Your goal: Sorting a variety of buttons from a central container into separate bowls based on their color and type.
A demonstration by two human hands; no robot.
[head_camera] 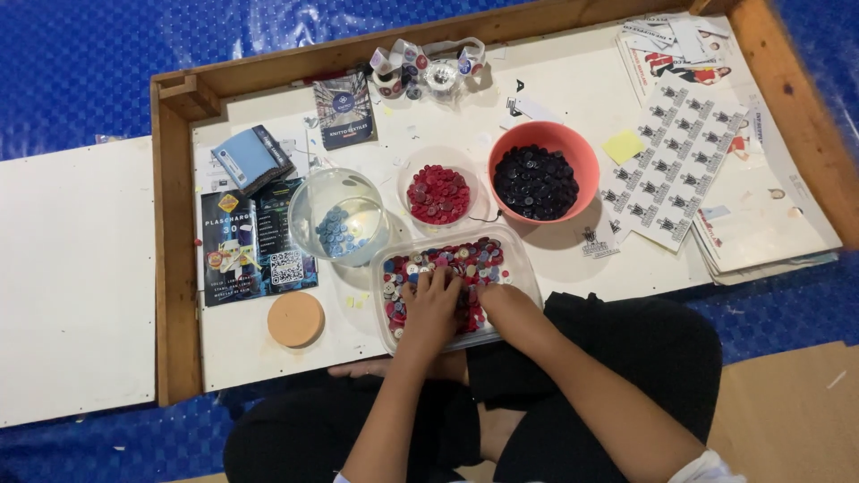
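Clear plastic tub [528, 268] w/ mixed buttons [461, 259] sits at the tray's front edge, centre. I see left hand [431, 309] spread flat on them; right hand [501, 300] digs in, its grip I cannot tell.

I see bare forearms, no watch or rings that I can make out. Black trousers [626, 358] cover the crossed legs, and a white sleeve edge [707, 467] shows on the right arm.

A home craft corner: low wooden tray-table [174, 268] on blue floor mat [80, 63], bowls of sorted buttons [535, 182].
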